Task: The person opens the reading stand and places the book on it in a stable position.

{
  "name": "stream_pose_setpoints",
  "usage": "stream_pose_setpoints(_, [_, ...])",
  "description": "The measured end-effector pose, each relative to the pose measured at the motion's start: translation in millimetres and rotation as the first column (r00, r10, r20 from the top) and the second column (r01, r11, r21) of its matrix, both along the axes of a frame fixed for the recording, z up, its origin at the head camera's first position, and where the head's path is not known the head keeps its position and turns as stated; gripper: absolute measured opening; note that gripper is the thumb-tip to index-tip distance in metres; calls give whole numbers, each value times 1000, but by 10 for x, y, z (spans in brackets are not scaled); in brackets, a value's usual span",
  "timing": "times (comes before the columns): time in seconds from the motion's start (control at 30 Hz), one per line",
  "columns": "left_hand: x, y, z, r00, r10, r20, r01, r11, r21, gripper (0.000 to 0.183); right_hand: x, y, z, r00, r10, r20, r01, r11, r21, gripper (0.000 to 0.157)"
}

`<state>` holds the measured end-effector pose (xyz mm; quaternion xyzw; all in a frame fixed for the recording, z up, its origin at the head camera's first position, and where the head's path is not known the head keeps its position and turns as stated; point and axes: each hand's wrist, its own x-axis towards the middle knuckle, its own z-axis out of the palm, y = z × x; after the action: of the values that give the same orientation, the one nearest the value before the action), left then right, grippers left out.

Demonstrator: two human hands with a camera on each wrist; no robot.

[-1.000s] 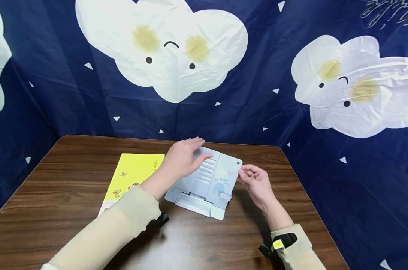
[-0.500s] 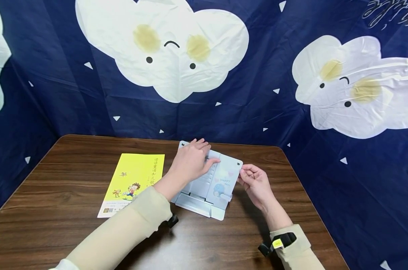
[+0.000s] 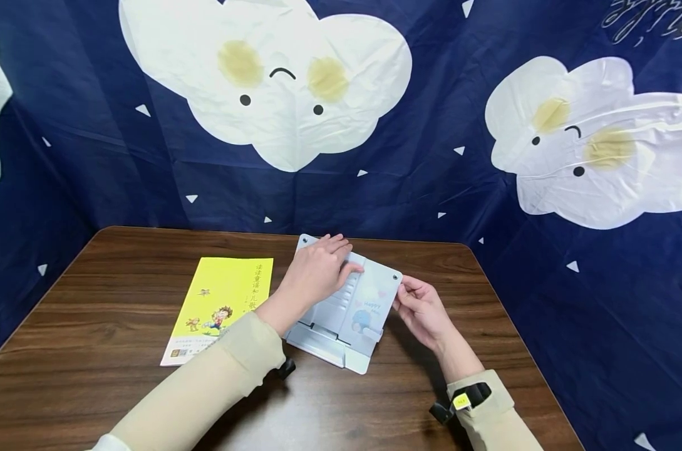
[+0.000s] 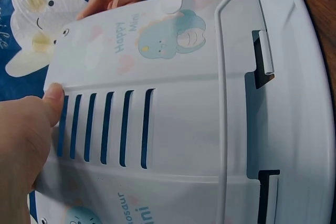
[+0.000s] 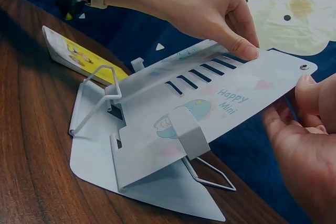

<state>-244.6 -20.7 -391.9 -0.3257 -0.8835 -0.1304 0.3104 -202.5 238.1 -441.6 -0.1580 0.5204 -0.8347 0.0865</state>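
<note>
A pale blue metal book stand (image 3: pixel 369 300) with slots, wire clips and a printed dinosaur stands on the table, its back panel tilted up from the base plate (image 5: pixel 152 195). My left hand (image 3: pixel 317 266) holds the panel's top edge, thumb on the front beside the slots (image 4: pixel 126 129) and fingers behind. At the upper right corner my right hand (image 3: pixel 425 313) pinches the panel's side edge between thumb and fingers. In the right wrist view, a wire leg (image 5: pixel 215 174) shows behind the panel. The left hand and forearm hide part of the stand's left side.
A yellow children's book (image 3: pixel 222 300) lies flat to the left of the stand, partly behind the left sleeve (image 3: pixel 228 363). The brown wooden table (image 3: pixel 93 326) ends at a dark blue cloth backdrop (image 3: pixel 318 194) with white clouds.
My left hand has shifted right along the stand's top edge, uncovering its upper left corner and more of the book. The stand's panel and lower edge have shifted slightly toward me. The right hand keeps its hold.
</note>
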Motion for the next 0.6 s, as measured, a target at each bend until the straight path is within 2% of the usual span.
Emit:
stream_pose_setpoints(0.27, [-26, -25, -1, 999, -43, 15, 43, 999, 31, 53, 47, -13, 16, 997, 31, -64, -33, 999, -28, 33])
stream_pose_setpoints(0.47, [-61, -61, -7, 995, -97, 8, 96, 993, 66, 52, 82, -7, 16, 990, 55, -130, -57, 998, -14, 35])
stream_pose_setpoints(0.6, [-89, -84, -8, 990, -139, -9, 140, 987, 83, 52, 120, -26, 56, 987, 45, -152, -42, 999, 21, 32])
